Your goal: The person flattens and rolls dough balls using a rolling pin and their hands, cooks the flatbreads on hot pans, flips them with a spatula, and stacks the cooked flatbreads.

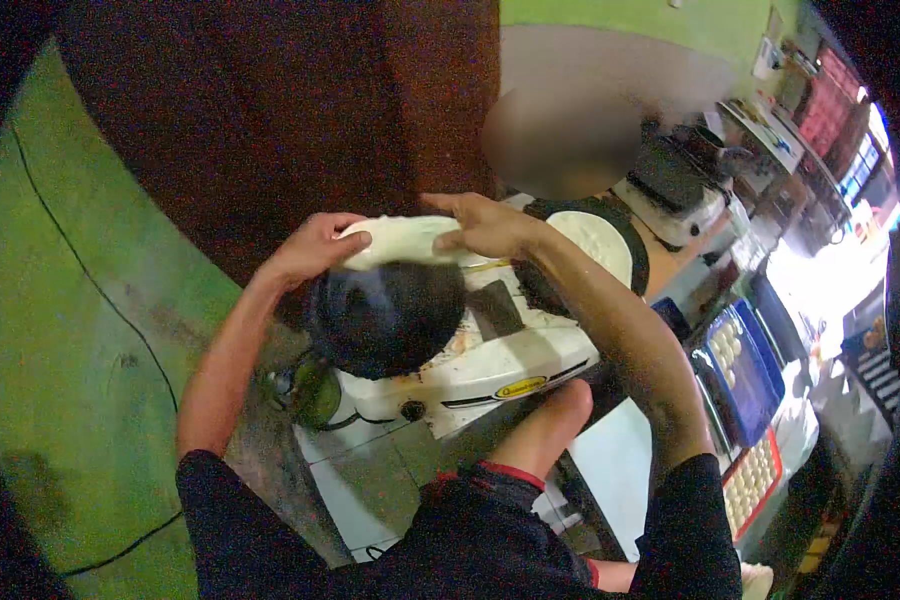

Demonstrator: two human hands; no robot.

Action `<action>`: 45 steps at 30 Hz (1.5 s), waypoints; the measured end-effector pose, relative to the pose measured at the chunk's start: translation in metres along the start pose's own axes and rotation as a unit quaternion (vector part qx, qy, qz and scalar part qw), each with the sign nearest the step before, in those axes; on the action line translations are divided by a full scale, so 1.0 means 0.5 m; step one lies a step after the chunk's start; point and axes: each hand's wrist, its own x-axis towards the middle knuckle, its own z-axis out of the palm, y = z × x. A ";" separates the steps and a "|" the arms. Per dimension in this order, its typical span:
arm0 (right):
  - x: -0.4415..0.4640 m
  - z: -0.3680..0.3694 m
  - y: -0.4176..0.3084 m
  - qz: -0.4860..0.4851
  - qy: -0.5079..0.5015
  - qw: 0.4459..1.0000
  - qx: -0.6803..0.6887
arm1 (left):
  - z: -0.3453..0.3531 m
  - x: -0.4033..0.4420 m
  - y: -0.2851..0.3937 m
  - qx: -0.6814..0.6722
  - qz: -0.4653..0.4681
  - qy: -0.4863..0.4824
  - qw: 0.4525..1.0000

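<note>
A soft, pale flatbread dough (400,242) hangs between my two hands, stretched sideways and slightly blurred. My left hand (320,248) pinches its left end with the thumb on the near face. At the other end my right hand (485,228) grips it by the thumb, index finger pointing out to the left. Just below the dough is a black pan (385,320) on the left burner of a white gas stove (470,375). Another round, pale flatbread (592,245) lies in a second dark pan (642,262) on the right, partly behind my right forearm.
A blue tray (760,400) and a red-rimmed tray (770,455) hold several dough balls at the right. A second stove (670,195) stands farther back. Beside the left burner sits a green gas cylinder (317,392). A black cable (100,275) runs along the green surface at left.
</note>
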 end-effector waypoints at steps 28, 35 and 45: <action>-0.061 0.402 0.092 0.041 -0.238 0.964 -0.112 | 0.209 0.017 -0.444 0.412 0.074 0.136 0.898; -0.412 0.269 0.069 0.137 0.104 0.984 -0.043 | 0.239 -0.051 -0.233 0.381 0.039 0.157 0.910; -1.137 0.272 0.072 0.420 0.612 0.665 0.083 | 1.158 0.327 0.108 -0.018 0.161 -0.090 0.983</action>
